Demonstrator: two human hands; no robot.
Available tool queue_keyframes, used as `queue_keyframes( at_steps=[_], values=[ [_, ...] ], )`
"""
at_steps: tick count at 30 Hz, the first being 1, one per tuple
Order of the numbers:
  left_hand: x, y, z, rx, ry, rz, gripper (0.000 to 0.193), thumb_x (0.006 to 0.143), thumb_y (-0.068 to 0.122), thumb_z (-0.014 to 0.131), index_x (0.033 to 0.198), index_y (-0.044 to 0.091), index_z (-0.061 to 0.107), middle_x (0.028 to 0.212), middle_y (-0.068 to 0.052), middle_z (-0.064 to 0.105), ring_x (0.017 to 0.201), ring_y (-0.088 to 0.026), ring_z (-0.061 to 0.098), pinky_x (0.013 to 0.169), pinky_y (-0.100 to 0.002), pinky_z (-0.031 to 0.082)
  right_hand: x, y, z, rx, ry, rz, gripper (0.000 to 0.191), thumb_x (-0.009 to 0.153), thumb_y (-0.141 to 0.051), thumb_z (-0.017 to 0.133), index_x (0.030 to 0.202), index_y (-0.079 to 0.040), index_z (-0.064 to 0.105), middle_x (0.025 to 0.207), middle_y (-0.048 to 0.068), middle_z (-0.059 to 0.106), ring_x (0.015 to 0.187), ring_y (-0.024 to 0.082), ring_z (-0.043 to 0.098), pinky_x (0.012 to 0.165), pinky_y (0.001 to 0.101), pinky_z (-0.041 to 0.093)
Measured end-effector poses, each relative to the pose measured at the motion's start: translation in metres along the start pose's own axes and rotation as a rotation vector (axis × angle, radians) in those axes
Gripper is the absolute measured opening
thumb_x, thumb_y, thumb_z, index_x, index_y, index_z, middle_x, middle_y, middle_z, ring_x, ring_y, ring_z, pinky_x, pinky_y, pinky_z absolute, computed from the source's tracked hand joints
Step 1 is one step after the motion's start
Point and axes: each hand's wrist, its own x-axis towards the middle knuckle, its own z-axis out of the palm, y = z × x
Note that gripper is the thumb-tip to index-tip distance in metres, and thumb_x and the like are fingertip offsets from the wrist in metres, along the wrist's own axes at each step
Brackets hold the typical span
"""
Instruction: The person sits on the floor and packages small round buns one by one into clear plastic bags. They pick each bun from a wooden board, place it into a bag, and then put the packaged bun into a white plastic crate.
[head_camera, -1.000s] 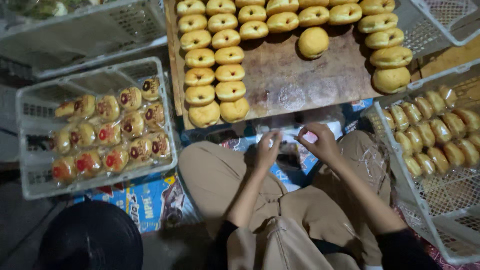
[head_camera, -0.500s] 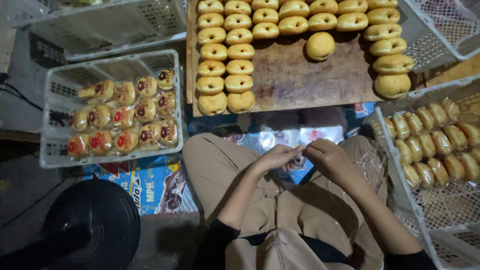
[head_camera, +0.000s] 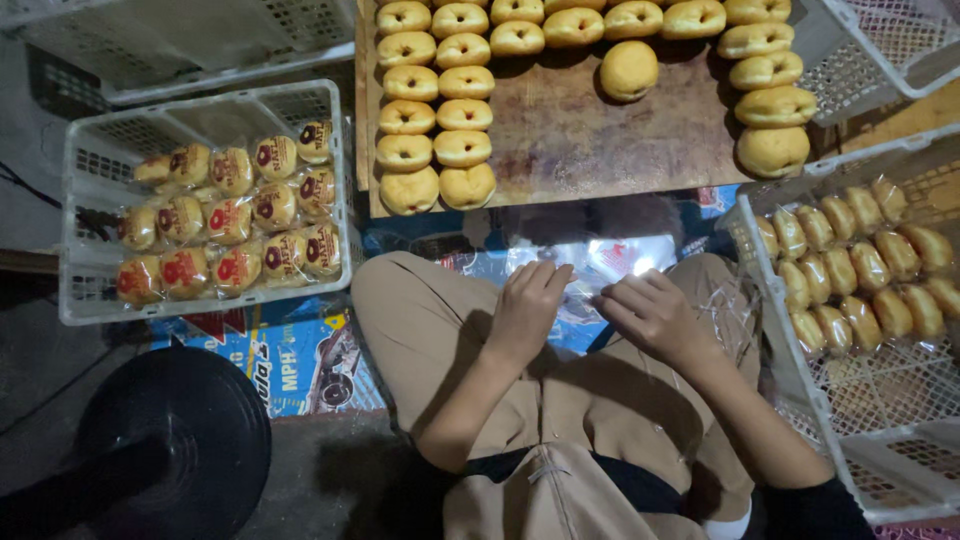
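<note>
A wooden board (head_camera: 600, 140) is lying ahead of the fingers (head_camera: 545, 280), carrying rows of bare buns (head_camera: 435, 120) — the floor (head_camera: 300, 470) is bearing white crates (head_camera: 90, 200) at either side.

A wooden board (head_camera: 600, 140) carries rows of unwrapped golden buns (head_camera: 436, 118), with one round bun (head_camera: 629, 69) lying apart from the rows. Left of it, a white plastic crate (head_camera: 90, 300) holds buns wrapped in printed bags (head_camera: 230, 225), and a crate at the right (head_camera: 800, 400) holds clear-wrapped rolls (head_camera: 860, 275). A round black object (head_camera: 175, 450) sits on the floor near a blue printed sheet (head_camera: 300, 350).
</note>
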Motion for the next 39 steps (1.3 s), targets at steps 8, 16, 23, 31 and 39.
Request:
queue_keyframes(
  at_steps=[8, 16, 23, 31, 39],
  values=[
    [-0.003, -0.008, -0.015, 0.015, 0.067, 0.084, 0.026, 0.088, 0.007, 0.069, 0.114, 0.0, 0.073, 0.087, -0.01, 0.06, 0.085, -0.028, 0.062, 0.079, -0.04, 0.052, 0.007, -0.007, -0.005, 0.148, -0.014, 0.093, 0.023, 0.079, -0.015, 0.083, 0.096, -0.009, 0.07, 0.091, 0.002, 0.067, 0.079, 0.019, 0.062, 0.068, 0.0347, 0.043],
    [0.007, -0.005, -0.039, -0.164, 0.222, 0.142, 0.012, 0.096, 0.013, 0.068, 0.094, 0.004, 0.059, 0.104, -0.016, 0.067, 0.102, -0.037, 0.065, 0.087, -0.046, 0.053, 0.027, -0.009, -0.022, 0.454, -0.217, 0.249, 0.021, 0.078, -0.007, 0.078, 0.095, -0.011, 0.065, 0.096, 0.003, 0.064, 0.095, 0.022, 0.064, 0.083, 0.0368, 0.044],
    [-0.006, -0.003, -0.006, -0.582, -0.055, -0.442, 0.016, 0.106, 0.018, 0.061, 0.108, 0.004, 0.053, 0.085, -0.015, 0.071, 0.078, -0.037, 0.075, 0.062, -0.044, 0.054, 0.024, -0.025, -0.011, 0.172, -0.174, 0.201, 0.028, 0.079, -0.02, 0.078, 0.104, -0.011, 0.068, 0.097, 0.003, 0.067, 0.092, 0.023, 0.065, 0.087, 0.043, 0.042],
    [-0.036, 0.008, 0.037, -0.257, 0.056, -0.257, 0.014, 0.108, 0.015, 0.051, 0.115, 0.007, 0.06, 0.107, -0.016, 0.073, 0.094, -0.036, 0.074, 0.076, -0.042, 0.059, -0.009, -0.053, 0.033, -0.107, -0.584, 0.478, 0.052, 0.083, -0.013, 0.066, 0.134, -0.012, 0.054, 0.122, 0.007, 0.062, 0.122, 0.025, 0.058, 0.112, 0.0523, 0.035],
    [-0.045, 0.019, 0.056, -0.753, 0.344, 0.033, 0.054, 0.111, 0.038, 0.056, 0.159, 0.027, 0.035, 0.147, -0.007, 0.052, 0.137, -0.03, 0.056, 0.123, -0.055, 0.041, -0.032, -0.025, 0.069, -0.209, -0.055, 0.761, 0.062, 0.099, -0.027, 0.06, 0.154, -0.008, 0.04, 0.157, 0.028, 0.025, 0.146, 0.048, 0.032, 0.124, 0.0542, 0.026]
  ],
)
